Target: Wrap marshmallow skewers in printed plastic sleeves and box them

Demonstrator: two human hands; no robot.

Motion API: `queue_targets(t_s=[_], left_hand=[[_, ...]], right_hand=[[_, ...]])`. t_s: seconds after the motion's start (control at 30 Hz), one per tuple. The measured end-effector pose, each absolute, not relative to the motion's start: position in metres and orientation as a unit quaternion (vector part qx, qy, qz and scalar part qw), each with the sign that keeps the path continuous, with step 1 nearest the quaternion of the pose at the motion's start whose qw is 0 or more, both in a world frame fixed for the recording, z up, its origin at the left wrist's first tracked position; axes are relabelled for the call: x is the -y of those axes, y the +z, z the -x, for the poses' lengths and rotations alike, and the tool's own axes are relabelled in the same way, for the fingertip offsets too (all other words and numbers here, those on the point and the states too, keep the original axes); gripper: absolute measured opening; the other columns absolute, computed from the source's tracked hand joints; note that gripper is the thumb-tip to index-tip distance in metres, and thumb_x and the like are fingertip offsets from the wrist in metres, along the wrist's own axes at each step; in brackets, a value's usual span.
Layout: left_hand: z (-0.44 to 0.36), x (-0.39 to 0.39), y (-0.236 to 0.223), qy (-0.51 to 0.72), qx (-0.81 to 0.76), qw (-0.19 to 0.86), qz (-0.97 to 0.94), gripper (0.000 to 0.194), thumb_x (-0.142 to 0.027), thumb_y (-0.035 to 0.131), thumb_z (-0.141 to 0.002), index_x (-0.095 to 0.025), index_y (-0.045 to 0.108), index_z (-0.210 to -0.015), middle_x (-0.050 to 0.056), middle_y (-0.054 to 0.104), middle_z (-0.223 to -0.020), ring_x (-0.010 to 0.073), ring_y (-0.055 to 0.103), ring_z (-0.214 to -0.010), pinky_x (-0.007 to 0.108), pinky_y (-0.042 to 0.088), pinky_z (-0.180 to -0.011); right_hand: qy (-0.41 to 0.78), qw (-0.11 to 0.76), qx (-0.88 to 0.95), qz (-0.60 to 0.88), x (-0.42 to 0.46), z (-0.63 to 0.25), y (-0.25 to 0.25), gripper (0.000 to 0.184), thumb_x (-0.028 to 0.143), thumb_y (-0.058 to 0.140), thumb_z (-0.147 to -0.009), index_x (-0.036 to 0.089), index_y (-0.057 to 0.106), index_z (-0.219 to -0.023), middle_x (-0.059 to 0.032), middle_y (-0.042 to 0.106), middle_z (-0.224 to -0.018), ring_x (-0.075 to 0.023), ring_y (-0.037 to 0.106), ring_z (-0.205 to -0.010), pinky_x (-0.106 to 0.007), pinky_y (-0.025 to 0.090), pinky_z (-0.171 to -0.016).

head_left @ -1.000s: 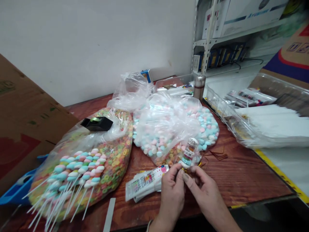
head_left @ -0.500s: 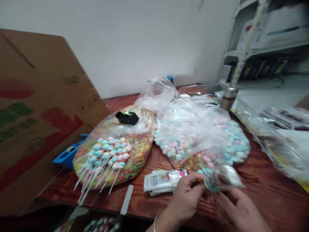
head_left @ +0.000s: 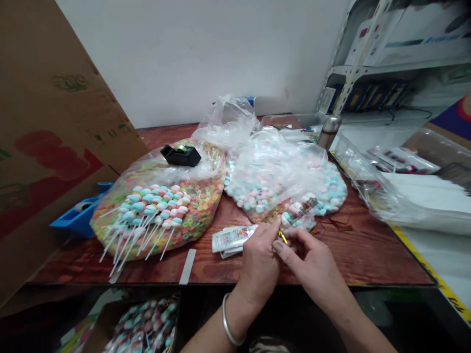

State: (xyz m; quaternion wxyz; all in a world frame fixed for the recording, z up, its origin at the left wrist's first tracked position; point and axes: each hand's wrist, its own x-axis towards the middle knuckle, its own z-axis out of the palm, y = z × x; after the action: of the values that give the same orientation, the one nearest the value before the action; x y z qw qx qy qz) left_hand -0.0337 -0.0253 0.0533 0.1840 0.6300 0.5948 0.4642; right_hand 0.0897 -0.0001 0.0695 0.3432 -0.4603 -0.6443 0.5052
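Note:
My left hand [head_left: 259, 260] and my right hand [head_left: 312, 260] meet at the table's front edge, pinching the neck of a small clear treat bag [head_left: 299, 212]. It tilts up to the right and holds pastel marshmallows under a printed label. A gold twist tie [head_left: 282, 237] shows between my fingers. Just left of my left hand lies a stack of printed packets [head_left: 230, 240]. Behind my hands is a large bag of pastel marshmallows [head_left: 285, 189]. Further left, marshmallow skewers [head_left: 147, 211] rest on a bag of ring cereal [head_left: 195, 198].
A black tape dispenser [head_left: 180, 155] sits on the cereal bag, on a wooden table [head_left: 331, 260]. A cardboard sheet [head_left: 55, 108] and blue holder [head_left: 79, 220] stand left. A steel flask [head_left: 328, 131] and plastic tray [head_left: 368, 171] are right. Marshmallow skewers fill a box [head_left: 143, 326] below.
The view has swung back from the right. The small bag has gone from upright to tilted right, and my hands have drawn closer together, with the gold tie now showing between them.

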Motion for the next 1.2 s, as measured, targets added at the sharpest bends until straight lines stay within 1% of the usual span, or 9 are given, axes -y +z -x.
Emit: queue_targets(t_s=[0.1, 0.43, 0.6, 0.67, 0.73, 0.83, 1.03, 1.13, 1.2], left_hand=[[0.028, 0.029, 0.052, 0.452, -0.591, 0.178, -0.644, 0.043, -0.017, 0.043, -0.094, -0.02, 0.048, -0.137, 0.011, 0.066, -0.109, 0.0186, 0.06, -0.101, 0.033, 0.049, -0.088], [0.024, 0.024, 0.048, 0.482, -0.595, 0.177, -0.619, 0.048, -0.009, 0.043, -0.091, -0.021, 0.05, -0.136, 0.009, 0.067, -0.115, 0.0183, 0.061, -0.104, 0.033, 0.049, -0.092], [0.02, 0.023, 0.048, 0.527, -0.587, 0.251, -0.562, 0.044, -0.013, 0.046, -0.091, -0.025, 0.055, -0.132, 0.008, 0.064, -0.124, 0.0203, 0.059, -0.11, 0.035, 0.045, -0.096], [0.02, 0.021, 0.048, 0.555, -0.579, 0.319, -0.505, 0.037, -0.019, 0.05, -0.091, -0.024, 0.06, -0.126, 0.008, 0.067, -0.117, 0.0194, 0.062, -0.1, 0.033, 0.048, -0.088], [0.02, 0.018, 0.047, 0.578, -0.541, 0.399, -0.464, 0.03, -0.023, 0.053, -0.09, -0.021, 0.066, -0.116, 0.005, 0.068, -0.094, 0.0154, 0.061, -0.079, 0.029, 0.049, -0.074], [0.021, 0.014, 0.045, 0.593, -0.466, 0.492, -0.435, 0.024, -0.025, 0.056, -0.088, -0.018, 0.068, -0.108, -0.003, 0.055, -0.067, 0.01, 0.049, -0.059, 0.024, 0.042, -0.06], [0.019, 0.01, 0.042, 0.582, -0.443, 0.516, -0.446, 0.023, -0.025, 0.057, -0.087, -0.018, 0.07, -0.106, -0.004, 0.05, -0.061, 0.0094, 0.045, -0.055, 0.023, 0.039, -0.057], [0.023, 0.007, 0.048, 0.572, -0.427, 0.501, -0.489, 0.02, -0.023, 0.059, -0.086, -0.02, 0.073, -0.099, 0.0, 0.056, -0.07, 0.0123, 0.054, -0.065, 0.026, 0.045, -0.065], [0.029, 0.006, 0.061, 0.568, -0.423, 0.461, -0.535, 0.017, -0.019, 0.06, -0.084, -0.022, 0.076, -0.087, 0.007, 0.063, -0.094, 0.0185, 0.06, -0.089, 0.033, 0.047, -0.084]], right_hand=[[0.474, 0.38, 0.634, 0.479, 0.001, -0.085, 0.066, 0.029, 0.048, 0.063, -0.084, 0.019, 0.061, -0.087, -0.0027, 0.065, -0.079, -0.0192, 0.059, -0.072, -0.029, 0.045, -0.066], [0.482, 0.451, 0.586, 0.469, 0.002, -0.084, 0.056, 0.019, 0.038, 0.06, -0.086, 0.02, 0.063, -0.082, -0.0033, 0.065, -0.083, -0.0202, 0.057, -0.079, -0.03, 0.042, -0.072], [0.587, 0.476, 0.498, 0.425, -0.005, -0.083, 0.051, 0.017, 0.035, 0.059, -0.087, 0.02, 0.057, -0.079, 0.0031, 0.055, -0.066, -0.0132, 0.051, -0.061, -0.025, 0.041, -0.059], [0.636, 0.475, 0.461, 0.397, -0.008, -0.084, 0.051, 0.015, 0.034, 0.058, -0.087, 0.02, 0.056, -0.08, 0.0041, 0.052, -0.063, -0.0115, 0.047, -0.056, -0.024, 0.039, -0.054], [0.668, 0.47, 0.437, 0.377, -0.012, -0.087, 0.052, 0.015, 0.033, 0.061, -0.084, 0.019, 0.058, -0.081, 0.0048, 0.05, -0.06, -0.0099, 0.042, -0.051, -0.023, 0.035, -0.049], [0.68, 0.468, 0.429, 0.366, -0.014, -0.094, 0.052, 0.017, 0.034, 0.068, -0.081, 0.019, 0.062, -0.081, 0.0057, 0.049, -0.057, -0.0084, 0.038, -0.048, -0.021, 0.03, -0.045], [0.621, 0.5, 0.455, 0.396, -0.014, -0.107, 0.045, 0.015, 0.03, 0.075, -0.077, 0.019, 0.065, -0.075, 0.0018, 0.06, -0.068, -0.0125, 0.052, -0.063, -0.023, 0.041, -0.06], [0.628, 0.493, 0.454, 0.396, -0.012, -0.109, 0.048, 0.022, 0.038, 0.075, -0.076, 0.019, 0.063, -0.072, 0.0028, 0.057, -0.062, -0.0115, 0.049, -0.056, -0.022, 0.04, -0.052], [0.665, 0.46, 0.457, 0.371, -0.009, -0.112, 0.052, 0.026, 0.041, 0.075, -0.074, 0.019, 0.061, -0.07, 0.0042, 0.052, -0.057, -0.0098, 0.044, -0.05, -0.021, 0.036, -0.046]])
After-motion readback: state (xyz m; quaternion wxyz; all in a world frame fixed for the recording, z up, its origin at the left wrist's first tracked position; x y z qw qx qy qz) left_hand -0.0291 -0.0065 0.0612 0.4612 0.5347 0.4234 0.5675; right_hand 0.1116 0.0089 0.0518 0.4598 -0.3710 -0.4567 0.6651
